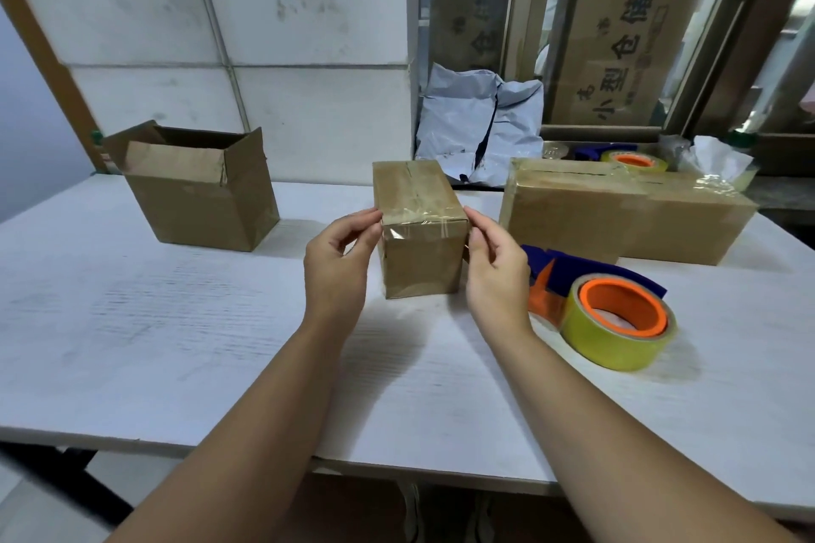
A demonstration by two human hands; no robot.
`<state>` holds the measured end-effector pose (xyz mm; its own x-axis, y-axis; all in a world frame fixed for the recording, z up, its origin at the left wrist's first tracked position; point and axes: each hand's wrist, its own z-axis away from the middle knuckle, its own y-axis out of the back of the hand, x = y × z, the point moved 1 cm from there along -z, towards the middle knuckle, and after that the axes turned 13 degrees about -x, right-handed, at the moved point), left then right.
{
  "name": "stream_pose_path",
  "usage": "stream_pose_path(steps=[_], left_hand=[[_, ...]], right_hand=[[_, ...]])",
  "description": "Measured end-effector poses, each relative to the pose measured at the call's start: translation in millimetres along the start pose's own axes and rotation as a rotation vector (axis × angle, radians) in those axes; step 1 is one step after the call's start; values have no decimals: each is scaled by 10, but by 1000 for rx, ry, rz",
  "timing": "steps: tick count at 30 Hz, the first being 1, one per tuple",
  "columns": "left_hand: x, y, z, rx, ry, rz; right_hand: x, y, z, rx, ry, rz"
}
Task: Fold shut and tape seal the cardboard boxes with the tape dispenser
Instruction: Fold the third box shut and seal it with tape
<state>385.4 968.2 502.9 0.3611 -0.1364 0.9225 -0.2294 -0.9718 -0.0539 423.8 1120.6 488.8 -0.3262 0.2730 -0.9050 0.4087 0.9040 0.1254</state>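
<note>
A small taped cardboard box (419, 229) stands in the middle of the white table (176, 344), its flaps closed under clear tape. My left hand (339, 265) presses its left side near the top edge, and my right hand (496, 269) presses its right side. The blue and orange tape dispenser (617, 313) with a yellowish roll lies on the table just right of my right hand. An open cardboard box (198, 190) with raised flaps sits at the back left. A long closed box (626, 212) lies at the back right.
A second tape roll (635, 161) and crumpled plastic (714, 168) sit behind the long box. Grey mailer bags (480, 123) lean against the wall. Large printed cartons (626, 35) stand beyond the window frame. The table's front edge runs just below my forearms.
</note>
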Motion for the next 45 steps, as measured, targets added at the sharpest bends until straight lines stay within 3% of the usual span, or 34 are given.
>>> stream_pose_path(steps=[4,14,30,36,45], left_hand=[[12,-4,-13,-119,28,165],[29,20,2,-226,25,71],[26,23,-8,-154,-29,-58],[3,26,-6,-142,-99,-207],[7,17,-15,-165,-96,-190]], right_hand=[[7,34,37,21,-6,-31],[-2,70,53,12,-40,-104],[-50,77,90,-22,-26,-116],[-69,81,83,-17,-37,-140],[-63,62,102,33,-29,-130]])
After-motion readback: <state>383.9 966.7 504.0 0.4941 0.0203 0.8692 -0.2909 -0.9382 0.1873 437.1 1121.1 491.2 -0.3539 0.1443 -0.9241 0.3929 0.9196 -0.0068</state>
